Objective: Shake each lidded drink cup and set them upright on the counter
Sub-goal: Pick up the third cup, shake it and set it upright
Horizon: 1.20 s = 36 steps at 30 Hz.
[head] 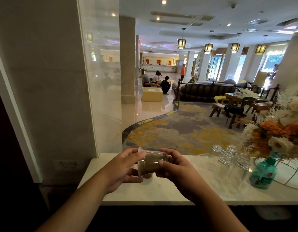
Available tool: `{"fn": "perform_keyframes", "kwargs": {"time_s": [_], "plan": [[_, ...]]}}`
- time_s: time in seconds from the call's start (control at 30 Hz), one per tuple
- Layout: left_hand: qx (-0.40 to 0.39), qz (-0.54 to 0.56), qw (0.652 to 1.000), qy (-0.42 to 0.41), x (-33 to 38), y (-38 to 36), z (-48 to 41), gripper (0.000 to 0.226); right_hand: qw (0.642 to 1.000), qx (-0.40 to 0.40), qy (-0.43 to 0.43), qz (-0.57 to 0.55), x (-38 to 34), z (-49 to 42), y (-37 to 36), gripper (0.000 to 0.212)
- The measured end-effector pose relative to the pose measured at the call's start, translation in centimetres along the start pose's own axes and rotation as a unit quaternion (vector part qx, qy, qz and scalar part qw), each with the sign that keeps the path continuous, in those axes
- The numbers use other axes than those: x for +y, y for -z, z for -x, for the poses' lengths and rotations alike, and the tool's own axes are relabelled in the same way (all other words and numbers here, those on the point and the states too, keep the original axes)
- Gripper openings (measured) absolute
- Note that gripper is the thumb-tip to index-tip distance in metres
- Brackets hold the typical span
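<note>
Sideways cup (pixel 151 163) above counter (pixel 161 190), glasses (pixel 228 158) rightward

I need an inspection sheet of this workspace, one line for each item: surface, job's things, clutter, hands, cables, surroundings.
Surface: pale glossy counter.
Job's things: one lidded cup with brownish drink, held on its side above the counter, lid toward the left.
Clutter: clear glasses, teal bottle and flowers, all at the right.
Grippers: left hand grips the lid end; right hand grips the base end, fingers curled round the cup.
Cables: nothing seen.
Surroundings: glass panel at left; lobby beyond with carpet, wooden furniture, distant people.
</note>
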State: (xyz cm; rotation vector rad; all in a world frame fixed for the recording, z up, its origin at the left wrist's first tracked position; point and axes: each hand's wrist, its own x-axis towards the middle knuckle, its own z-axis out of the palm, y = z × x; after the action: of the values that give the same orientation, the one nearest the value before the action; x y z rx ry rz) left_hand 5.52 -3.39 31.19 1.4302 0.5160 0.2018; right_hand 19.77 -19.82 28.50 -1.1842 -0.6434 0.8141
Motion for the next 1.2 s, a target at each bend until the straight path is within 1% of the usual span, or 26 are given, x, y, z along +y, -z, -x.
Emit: {"fn": "perform_keyframes", "kwargs": {"time_s": [0.07, 0.13, 0.23, 0.33, 0.4, 0.5, 0.63, 0.73, 0.77, 0.83, 0.93, 1.0, 1.07, 1.13, 1.2], "plan": [[0.0, 0.021, 1.0, -0.017, -0.3, 0.4, -0.2, 0.061, 1.0, 0.007, -0.019, -0.013, -0.3, 0.0, -0.2, 0.034], [-0.011, 0.027, 0.999, -0.039, -0.5, 0.5, -0.3, 0.069, 0.999, 0.024, -0.04, -0.013, -0.5, 0.0, -0.5, 0.03], [-0.031, -0.005, 0.997, -0.074, -0.7, 0.4, 0.0, 0.067, 0.997, 0.037, -0.07, -0.019, -0.5, -0.4, -0.5, 0.033], [-0.042, -0.019, 0.995, -0.092, -0.9, 0.4, -0.1, 0.065, 0.997, 0.035, -0.066, -0.028, -0.6, -0.5, -0.5, 0.031], [-0.037, -0.024, 0.996, -0.08, -0.6, 0.4, -0.2, 0.057, 0.998, 0.027, -0.047, -0.042, -0.6, -0.5, -0.6, 0.029], [-0.009, -0.035, 0.999, -0.04, 0.1, 0.3, -0.4, 0.064, 0.998, 0.017, -0.021, -0.049, -0.3, -0.5, -0.5, 0.031], [0.019, -0.058, 0.998, 0.003, 0.2, 0.4, -0.9, 0.061, 0.999, -0.005, 0.001, -0.043, 0.4, -0.8, -0.2, 0.04], [0.009, -0.027, 0.999, 0.014, 0.0, 0.5, -1.0, 0.048, 0.999, -0.013, 0.013, -0.029, 0.6, -0.8, -0.1, 0.045], [0.003, -0.012, 1.0, 0.011, -0.1, 0.5, -1.0, 0.05, 0.999, -0.014, 0.015, -0.028, 0.7, -0.8, 0.0, 0.045], [-0.007, 0.02, 1.0, -0.001, -0.5, 0.7, -1.1, 0.061, 0.999, -0.017, 0.015, -0.027, 0.5, -0.8, 0.0, 0.044], [-0.012, 0.061, 0.998, -0.03, -0.7, 0.7, -1.2, 0.064, 0.999, 0.003, -0.014, -0.041, 0.0, -0.7, -0.2, 0.035], [-0.013, 0.059, 0.997, -0.056, -0.9, 0.7, -1.1, 0.067, 0.998, 0.019, -0.039, -0.047, -0.2, -0.7, -0.5, 0.031], [-0.019, 0.031, 0.996, -0.079, -1.1, 0.7, -1.2, 0.069, 0.997, 0.037, -0.051, -0.04, -0.3, -0.8, -0.7, 0.03], [-0.029, 0.03, 0.995, -0.091, -1.4, 0.8, -1.2, 0.07, 0.997, 0.04, -0.046, -0.047, -0.3, -0.9, -0.8, 0.029], [-0.035, 0.039, 0.995, -0.085, -1.3, 0.7, -1.2, 0.067, 0.997, 0.037, -0.036, -0.06, -0.4, -0.8, -0.8, 0.029]]}}
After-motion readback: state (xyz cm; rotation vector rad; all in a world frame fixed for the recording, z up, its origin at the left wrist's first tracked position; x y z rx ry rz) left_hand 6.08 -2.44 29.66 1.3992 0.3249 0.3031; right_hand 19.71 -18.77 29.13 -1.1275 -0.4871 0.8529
